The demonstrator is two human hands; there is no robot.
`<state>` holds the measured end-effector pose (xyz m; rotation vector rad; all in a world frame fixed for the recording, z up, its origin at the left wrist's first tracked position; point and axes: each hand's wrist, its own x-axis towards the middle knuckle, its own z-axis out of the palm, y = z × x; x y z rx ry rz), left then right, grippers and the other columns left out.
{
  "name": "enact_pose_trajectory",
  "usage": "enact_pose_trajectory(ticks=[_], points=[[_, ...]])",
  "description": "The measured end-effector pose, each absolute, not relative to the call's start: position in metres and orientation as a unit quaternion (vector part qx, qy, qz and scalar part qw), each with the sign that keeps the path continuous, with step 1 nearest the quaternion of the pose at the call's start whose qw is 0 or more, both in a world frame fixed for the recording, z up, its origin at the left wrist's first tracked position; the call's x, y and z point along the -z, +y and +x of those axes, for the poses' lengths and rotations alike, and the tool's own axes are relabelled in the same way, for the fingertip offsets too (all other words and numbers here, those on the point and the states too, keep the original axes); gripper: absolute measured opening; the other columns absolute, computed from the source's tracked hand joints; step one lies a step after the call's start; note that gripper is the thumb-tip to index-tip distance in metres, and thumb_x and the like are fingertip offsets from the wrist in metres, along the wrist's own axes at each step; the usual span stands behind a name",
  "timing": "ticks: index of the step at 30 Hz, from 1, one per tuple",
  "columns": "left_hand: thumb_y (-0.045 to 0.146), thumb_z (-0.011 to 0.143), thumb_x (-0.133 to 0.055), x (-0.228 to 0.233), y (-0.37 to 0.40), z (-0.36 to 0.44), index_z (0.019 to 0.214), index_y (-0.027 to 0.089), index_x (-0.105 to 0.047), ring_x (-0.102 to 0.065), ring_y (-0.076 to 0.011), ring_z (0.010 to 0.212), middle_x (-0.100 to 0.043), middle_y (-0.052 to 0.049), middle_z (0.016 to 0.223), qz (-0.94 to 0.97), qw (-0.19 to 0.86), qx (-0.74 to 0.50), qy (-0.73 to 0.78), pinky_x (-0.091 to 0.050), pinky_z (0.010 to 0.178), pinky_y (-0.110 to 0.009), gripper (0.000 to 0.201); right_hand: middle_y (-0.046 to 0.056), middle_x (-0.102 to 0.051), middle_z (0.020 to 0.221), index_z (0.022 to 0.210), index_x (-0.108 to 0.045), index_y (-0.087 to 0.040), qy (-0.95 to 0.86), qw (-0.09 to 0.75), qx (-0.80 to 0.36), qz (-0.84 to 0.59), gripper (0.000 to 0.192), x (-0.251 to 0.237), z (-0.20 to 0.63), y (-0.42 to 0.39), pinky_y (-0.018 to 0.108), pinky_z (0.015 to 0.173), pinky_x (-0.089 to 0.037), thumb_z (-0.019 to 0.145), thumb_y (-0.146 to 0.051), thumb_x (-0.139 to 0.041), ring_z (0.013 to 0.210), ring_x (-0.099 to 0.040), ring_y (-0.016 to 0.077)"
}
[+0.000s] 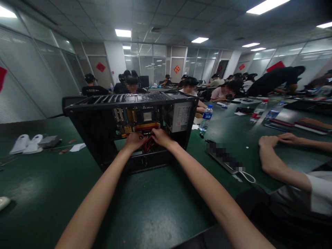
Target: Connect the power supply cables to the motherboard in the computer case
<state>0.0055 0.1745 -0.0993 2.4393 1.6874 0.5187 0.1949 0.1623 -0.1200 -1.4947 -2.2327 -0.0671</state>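
Note:
A black computer case [145, 162] stands on the green table in front of me, its side facing me uncovered. Both my hands reach into its lower part, close together. The fingers of my left hand [135, 141] are bent closed below the motherboard [140, 116]; what they pinch is too small to make out. My right hand [163, 139] is closed, its fingertips on a bundle of red and black cables [148, 144]. Just above the hands run the memory slots [147, 126]. A grey power supply [179, 117] sits in the case's upper right corner.
A water bottle [206, 119] stands right of the case, with a power strip [224, 159] nearer me. At the right, another person's forearms [272, 155] rest on the green table [155, 211]. White objects [32, 143] and a grey block [49, 141] lie left.

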Motion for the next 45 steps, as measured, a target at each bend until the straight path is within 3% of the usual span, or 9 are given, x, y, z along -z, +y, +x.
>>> enact_pose_trajectory(ticks=[9,20,30,38,45], points=[[0.045,0.092,-0.054,0.100,0.175,0.007,0.105,0.022,-0.080,-0.072,-0.0264,0.095,-0.078,-0.010,0.098,0.810,0.053,-0.166,0.560,-0.049,0.074,-0.029,0.038,0.014,-0.071,0.112,0.116,-0.061,-0.011,-0.804,0.175,0.036,-0.568,0.021,0.113,0.192,0.158,0.028,0.086,-0.048,0.097,-0.017,-0.053,0.107,-0.068,0.0232],[0.046,0.092,-0.048,0.106,0.177,0.012,0.095,0.022,-0.080,-0.071,-0.0244,0.088,-0.078,-0.009,0.093,0.814,0.031,-0.153,0.559,-0.047,0.069,-0.027,0.041,0.018,-0.072,0.109,0.110,-0.069,-0.013,-0.808,0.130,0.084,-0.569,0.026,0.107,0.191,0.150,0.035,0.087,-0.050,0.098,-0.021,-0.047,0.105,-0.070,0.0306],[0.045,0.095,-0.045,0.103,0.172,0.012,0.091,0.020,-0.079,-0.072,-0.0233,0.090,-0.078,-0.009,0.093,0.821,0.027,-0.144,0.551,-0.049,0.072,-0.026,0.042,0.021,-0.072,0.107,0.111,-0.071,-0.011,-0.805,0.128,0.089,-0.572,0.033,0.106,0.191,0.148,0.036,0.086,-0.053,0.100,-0.020,-0.042,0.102,-0.071,0.0313],[0.048,0.094,-0.046,0.102,0.171,0.017,0.099,0.022,-0.080,-0.072,-0.0276,0.093,-0.078,-0.012,0.099,0.804,0.024,-0.142,0.577,-0.051,0.075,-0.031,0.043,0.023,-0.072,0.108,0.115,-0.072,-0.010,-0.813,0.108,0.077,-0.567,0.035,0.102,0.189,0.148,0.038,0.088,-0.054,0.095,-0.008,-0.043,0.106,-0.070,0.0320],[0.047,0.093,-0.047,0.102,0.172,0.018,0.097,0.023,-0.080,-0.072,-0.0283,0.096,-0.078,-0.011,0.100,0.798,0.016,-0.146,0.585,-0.053,0.078,-0.032,0.041,0.027,-0.070,0.110,0.114,-0.073,-0.005,-0.792,0.116,0.074,-0.595,0.038,0.105,0.189,0.148,0.040,0.092,-0.054,0.101,-0.023,-0.043,0.105,-0.070,0.0343]])
